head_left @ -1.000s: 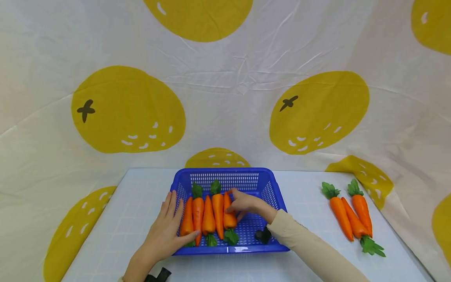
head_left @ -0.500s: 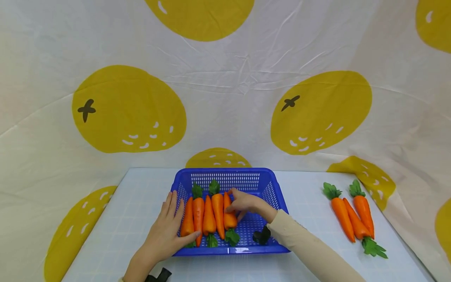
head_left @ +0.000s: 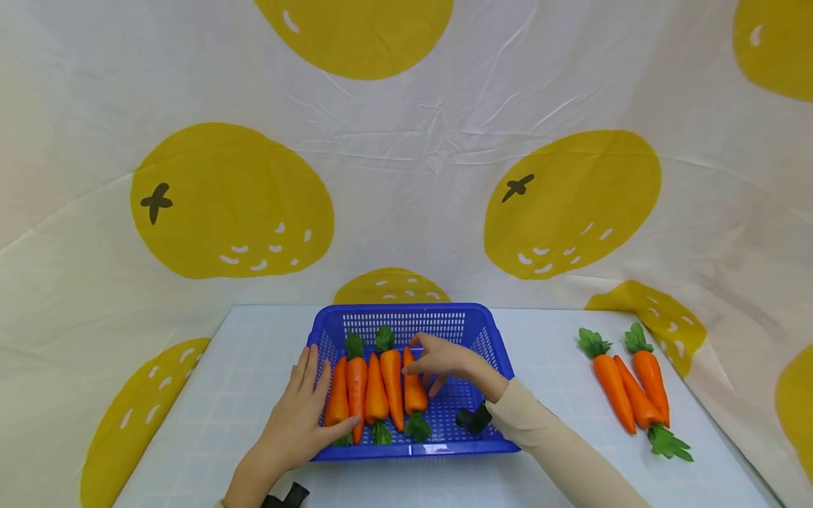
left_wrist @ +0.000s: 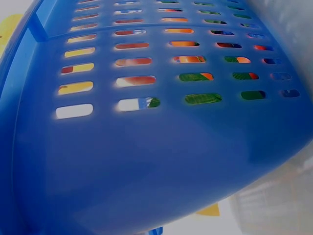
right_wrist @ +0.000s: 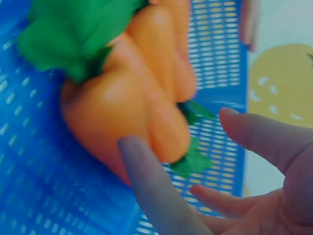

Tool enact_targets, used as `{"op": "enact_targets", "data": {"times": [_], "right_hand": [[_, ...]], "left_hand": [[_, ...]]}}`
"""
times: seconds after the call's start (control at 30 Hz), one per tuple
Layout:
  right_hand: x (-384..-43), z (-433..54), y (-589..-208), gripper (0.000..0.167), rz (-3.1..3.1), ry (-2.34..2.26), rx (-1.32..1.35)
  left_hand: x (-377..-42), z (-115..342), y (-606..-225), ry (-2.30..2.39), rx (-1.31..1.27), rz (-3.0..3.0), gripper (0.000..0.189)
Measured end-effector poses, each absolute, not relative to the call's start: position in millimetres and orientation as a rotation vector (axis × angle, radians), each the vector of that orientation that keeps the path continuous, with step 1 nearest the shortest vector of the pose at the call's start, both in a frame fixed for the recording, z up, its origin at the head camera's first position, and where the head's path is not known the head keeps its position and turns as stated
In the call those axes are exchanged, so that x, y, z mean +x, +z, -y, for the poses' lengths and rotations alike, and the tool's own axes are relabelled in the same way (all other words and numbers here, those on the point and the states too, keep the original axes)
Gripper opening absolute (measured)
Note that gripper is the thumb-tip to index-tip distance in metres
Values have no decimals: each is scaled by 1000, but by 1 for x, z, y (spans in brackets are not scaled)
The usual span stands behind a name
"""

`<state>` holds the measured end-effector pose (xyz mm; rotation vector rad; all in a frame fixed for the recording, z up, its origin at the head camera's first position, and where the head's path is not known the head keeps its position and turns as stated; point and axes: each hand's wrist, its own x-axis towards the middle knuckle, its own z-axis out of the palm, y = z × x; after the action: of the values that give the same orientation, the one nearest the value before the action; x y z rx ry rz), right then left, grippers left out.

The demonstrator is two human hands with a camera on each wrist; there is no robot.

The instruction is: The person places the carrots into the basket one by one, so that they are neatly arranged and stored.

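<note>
Several orange carrots lie side by side in a blue plastic basket, their green tops pointing alternately away and toward me. My left hand rests along the basket's left rim with straight fingers, its thumb reaching over the nearest carrots. Over the rightmost carrot hovers my right hand, fingers spread and bent, holding nothing. In the right wrist view, one finger overlaps the lower end of that carrot. The left wrist view shows the slotted basket wall; the left hand is hidden there.
On the right of the white table lie three more carrots, outside the basket. Bare mesh floor shows in the basket's right part. A cloth printed with yellow fruit hangs behind the table.
My right hand's fingers have loosened and lifted off the rightmost carrot, which stays in place. The left hand and basket have not moved.
</note>
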<state>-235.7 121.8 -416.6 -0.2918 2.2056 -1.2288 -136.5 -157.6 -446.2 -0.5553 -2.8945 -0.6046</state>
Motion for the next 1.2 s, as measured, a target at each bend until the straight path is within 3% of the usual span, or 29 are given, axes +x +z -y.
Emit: {"op": "enact_targets", "data": {"times": [0.6,1.2], "right_hand": [[-208,-157,-356,44,-2301,-1473,-545],[-159,-228,-357,22,-2924,-1650,-514]], "left_hand": [[-138,159,-445,-631,-539,2914,105],[-136,156,-443,-620,-545,2903,104]]}}
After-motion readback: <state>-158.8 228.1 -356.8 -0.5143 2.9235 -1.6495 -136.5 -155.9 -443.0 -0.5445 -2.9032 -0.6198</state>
